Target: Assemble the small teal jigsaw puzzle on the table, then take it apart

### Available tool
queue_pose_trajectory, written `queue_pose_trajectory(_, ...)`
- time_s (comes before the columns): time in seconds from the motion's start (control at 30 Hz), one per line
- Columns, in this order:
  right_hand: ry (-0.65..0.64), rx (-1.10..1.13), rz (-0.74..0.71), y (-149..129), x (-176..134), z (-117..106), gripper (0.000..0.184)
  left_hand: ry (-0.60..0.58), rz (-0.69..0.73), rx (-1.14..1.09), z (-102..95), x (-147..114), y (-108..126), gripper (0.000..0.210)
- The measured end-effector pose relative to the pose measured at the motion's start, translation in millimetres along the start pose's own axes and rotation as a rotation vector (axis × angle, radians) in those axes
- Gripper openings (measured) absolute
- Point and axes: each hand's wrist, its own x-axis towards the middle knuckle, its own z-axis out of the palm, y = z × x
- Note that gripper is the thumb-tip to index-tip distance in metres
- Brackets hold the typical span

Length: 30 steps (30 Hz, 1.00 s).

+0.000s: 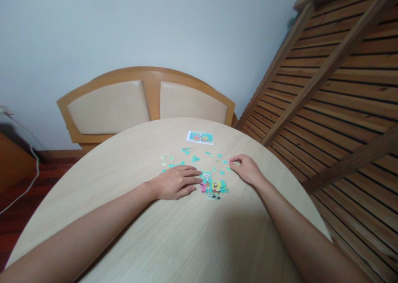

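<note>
From my end of the feed, I'd judge the relation that counts to be how the joined patch of puzzle (207,187) sits between the two hands. It lies on the pale round table (139,243), directly off the fingertips of the left hand (178,182), which is clearly the nearer one — its fingers reach the patch's left edge, though I can't tell whether they press on it or only lie against it. From the right hand (245,168), the patch lies toward the wearer and to the left, with a small gap of bare wood between. I see the left hand spread palm down, gripping nothing; the right has thumb and forefinger brought close together beside a small teal piece (228,168), and I can't tell whether anything is pinched there. The patch has a ragged outline, so I can't call a long axis, but its figures stand upright to me: a tall pale one in the middle, a square yellow one on its right, some pink on its left — all on teal. Loose pieces (195,159) scatter beyond it, and farther off lies a picture card (200,137).
</note>
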Motion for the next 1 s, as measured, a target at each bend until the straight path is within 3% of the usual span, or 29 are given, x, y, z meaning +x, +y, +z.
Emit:
queue_pose_trajectory(0.37,-0.053,0.258,-0.013,-9,-2,-3,0.025,0.049,-0.097,0.01,1.0,-1,-1,0.033)
queue_pose_trajectory(0.57,-0.115,0.63,0.054,-43,-10,-6,0.037,0.113,-0.215,0.029,1.3,4,3,0.025)
queue_pose_trajectory(0.7,-0.266,0.852,0.063,-73,-24,0,0.042,0.226,-0.326,-0.036,3.9,8,9,0.022)
queue_pose_trajectory(1.0,-0.385,0.924,0.063,-105,-43,19,0.043,0.301,-0.415,-0.185,5.6,10,16,0.02)
